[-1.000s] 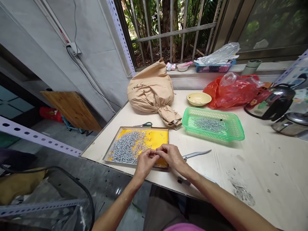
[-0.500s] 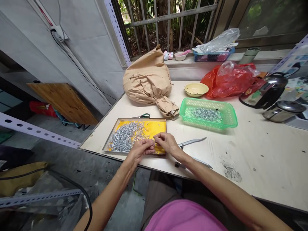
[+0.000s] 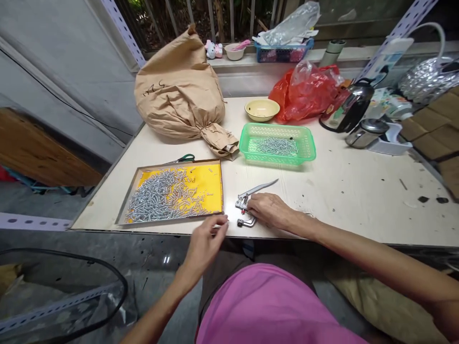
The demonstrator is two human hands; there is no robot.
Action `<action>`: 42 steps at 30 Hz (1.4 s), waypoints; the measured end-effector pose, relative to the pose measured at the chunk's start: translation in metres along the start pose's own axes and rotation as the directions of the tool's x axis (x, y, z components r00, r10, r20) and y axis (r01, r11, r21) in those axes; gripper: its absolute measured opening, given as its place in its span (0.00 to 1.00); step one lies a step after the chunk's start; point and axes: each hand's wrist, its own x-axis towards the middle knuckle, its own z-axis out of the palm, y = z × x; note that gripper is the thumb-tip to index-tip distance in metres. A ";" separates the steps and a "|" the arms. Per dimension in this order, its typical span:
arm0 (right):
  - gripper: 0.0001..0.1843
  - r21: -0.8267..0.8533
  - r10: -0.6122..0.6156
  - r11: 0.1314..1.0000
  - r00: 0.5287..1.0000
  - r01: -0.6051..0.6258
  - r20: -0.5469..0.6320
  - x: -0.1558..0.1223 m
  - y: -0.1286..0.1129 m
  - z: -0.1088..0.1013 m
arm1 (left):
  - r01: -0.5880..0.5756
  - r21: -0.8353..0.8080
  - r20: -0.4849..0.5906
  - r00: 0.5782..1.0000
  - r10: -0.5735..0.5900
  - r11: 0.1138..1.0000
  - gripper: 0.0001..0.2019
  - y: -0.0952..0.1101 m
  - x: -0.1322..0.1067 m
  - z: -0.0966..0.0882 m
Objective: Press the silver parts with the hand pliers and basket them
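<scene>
My left hand is at the table's front edge, thumb and forefinger pinched on a small silvery metal piece. It is too small to tell whether that piece is a spring or a pin. My right hand lies over the hand pliers, fingers curled round their lower part; one long grey handle sticks out beyond the hand, and the curved jaw points left. A shallow tray with a yellow bottom stands left of both hands, and many similar metal pieces are heaped in it.
Behind the pliers stands a green plastic basket with more metal pieces. Scissors lie behind the tray. Further back are a brown paper sack, a cream bowl, a red plastic bag and a kettle.
My hands have parted from over the tray. The right has moved right onto the pliers; the left has come to the table's front edge with a small piece. The view has shifted right.
</scene>
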 end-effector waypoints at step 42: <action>0.16 -0.030 0.249 0.949 0.806 -0.313 -0.537 0.007 0.044 -0.044 | 0.287 -0.409 0.018 0.951 -0.307 0.866 0.16 0.018 0.003 0.036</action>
